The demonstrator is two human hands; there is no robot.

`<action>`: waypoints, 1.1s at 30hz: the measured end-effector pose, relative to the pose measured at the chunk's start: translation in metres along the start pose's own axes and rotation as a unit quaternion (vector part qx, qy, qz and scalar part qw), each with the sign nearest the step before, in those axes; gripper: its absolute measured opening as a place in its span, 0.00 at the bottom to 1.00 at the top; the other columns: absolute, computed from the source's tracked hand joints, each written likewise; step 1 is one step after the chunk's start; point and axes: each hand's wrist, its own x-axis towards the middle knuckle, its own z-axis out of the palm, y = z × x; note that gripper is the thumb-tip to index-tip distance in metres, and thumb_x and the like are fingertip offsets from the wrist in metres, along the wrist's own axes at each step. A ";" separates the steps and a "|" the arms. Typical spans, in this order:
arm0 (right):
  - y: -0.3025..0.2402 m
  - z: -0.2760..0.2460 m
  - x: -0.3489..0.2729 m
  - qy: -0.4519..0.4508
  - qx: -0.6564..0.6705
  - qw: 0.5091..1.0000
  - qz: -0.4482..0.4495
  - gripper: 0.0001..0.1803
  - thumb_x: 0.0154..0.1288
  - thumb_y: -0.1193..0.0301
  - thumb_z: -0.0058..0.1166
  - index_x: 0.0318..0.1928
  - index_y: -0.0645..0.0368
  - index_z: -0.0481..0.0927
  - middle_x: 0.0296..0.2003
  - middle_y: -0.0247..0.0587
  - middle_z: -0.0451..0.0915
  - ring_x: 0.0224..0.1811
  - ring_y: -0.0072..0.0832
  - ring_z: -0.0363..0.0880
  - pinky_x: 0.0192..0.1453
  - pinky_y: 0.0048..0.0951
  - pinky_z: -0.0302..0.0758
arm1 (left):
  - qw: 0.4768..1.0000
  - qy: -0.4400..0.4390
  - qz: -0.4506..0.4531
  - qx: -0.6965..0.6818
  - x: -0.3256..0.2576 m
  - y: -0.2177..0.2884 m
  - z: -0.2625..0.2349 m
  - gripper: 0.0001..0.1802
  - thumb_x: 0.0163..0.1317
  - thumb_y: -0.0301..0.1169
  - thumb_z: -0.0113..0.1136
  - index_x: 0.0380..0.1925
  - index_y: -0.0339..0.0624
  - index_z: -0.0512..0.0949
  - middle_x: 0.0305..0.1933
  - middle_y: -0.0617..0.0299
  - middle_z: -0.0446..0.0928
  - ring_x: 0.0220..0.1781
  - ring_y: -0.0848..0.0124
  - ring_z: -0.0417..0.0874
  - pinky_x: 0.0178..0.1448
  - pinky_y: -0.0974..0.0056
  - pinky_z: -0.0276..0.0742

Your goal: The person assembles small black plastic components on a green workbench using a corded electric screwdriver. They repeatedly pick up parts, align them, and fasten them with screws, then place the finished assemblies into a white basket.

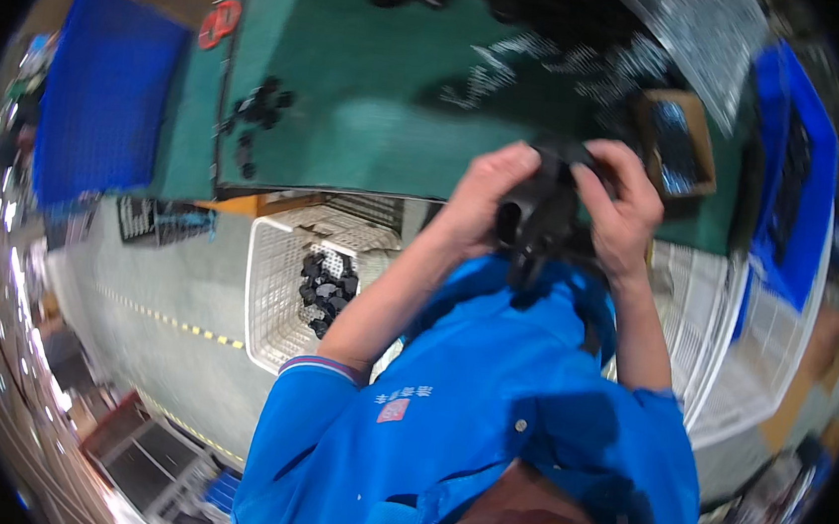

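Note:
Between my two hands, at the near edge of the green work table (370, 148), I hold a black moulded part (544, 208) with rounded openings; its exact kind is not clear. My left hand (491, 190) grips its left side, thumb and fingers closed against it. From the right, my right hand (624, 205) pinches its upper edge with bent fingers. Beyond my hands lie scattered small screws or pins (496, 74), thin and shiny. Right of my right hand stands a small open cardboard box (703, 177) with dark shiny pieces inside.
Black small parts (264, 104) and red-handled scissors (219, 25) lie on the left. A blue bin (110, 95) stands at far left, another blue bin (817, 187) at right. Below the table, a white basket (262, 288) holds black pieces. A clear plastic bag (704, 37) lies at back right.

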 end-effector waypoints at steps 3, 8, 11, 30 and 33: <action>0.011 0.000 -0.006 0.034 -0.080 0.996 -0.038 0.10 0.57 0.78 0.64 0.40 0.66 0.78 0.32 0.43 0.79 0.32 0.32 0.80 0.38 0.28 0.76 | 1.000 0.016 -0.012 0.024 -0.001 -0.004 0.009 0.17 0.74 0.34 0.52 0.57 0.37 0.75 0.46 0.62 0.81 0.43 0.77 0.83 0.47 0.70 0.81; 0.007 -0.004 -0.002 0.009 -0.096 0.988 -0.120 0.11 0.57 0.78 0.64 0.40 0.66 0.79 0.32 0.43 0.79 0.32 0.33 0.80 0.36 0.29 0.76 | 1.000 -0.002 -0.024 -0.008 -0.001 -0.004 0.001 0.16 0.72 0.33 0.55 0.56 0.37 0.76 0.47 0.62 0.81 0.43 0.77 0.82 0.48 0.71 0.80; 0.007 -0.011 -0.001 -0.041 -0.091 0.989 -0.107 0.10 0.57 0.78 0.63 0.40 0.66 0.79 0.32 0.44 0.79 0.32 0.33 0.80 0.36 0.29 0.75 | 0.998 -0.012 -0.029 0.059 -0.001 0.006 -0.003 0.17 0.71 0.32 0.57 0.55 0.36 0.77 0.48 0.63 0.80 0.45 0.76 0.80 0.51 0.70 0.78; 0.095 0.003 0.001 -0.043 -0.247 0.965 -0.076 0.07 0.56 0.77 0.56 0.36 0.58 0.82 0.34 0.41 0.82 0.34 0.43 0.82 0.35 0.39 0.78 | 0.677 -0.003 0.166 0.717 0.049 0.006 -0.023 0.20 0.50 0.36 0.71 0.41 0.37 0.83 0.40 0.55 0.78 0.45 0.55 0.77 0.52 0.53 0.70; 0.093 0.001 0.003 -0.058 -0.251 0.963 -0.082 0.07 0.56 0.77 0.55 0.36 0.58 0.82 0.33 0.40 0.82 0.33 0.43 0.82 0.34 0.38 0.78 | 0.678 -0.032 0.107 0.727 0.052 0.016 -0.020 0.20 0.53 0.37 0.69 0.44 0.38 0.83 0.40 0.54 0.77 0.46 0.55 0.76 0.53 0.55 0.70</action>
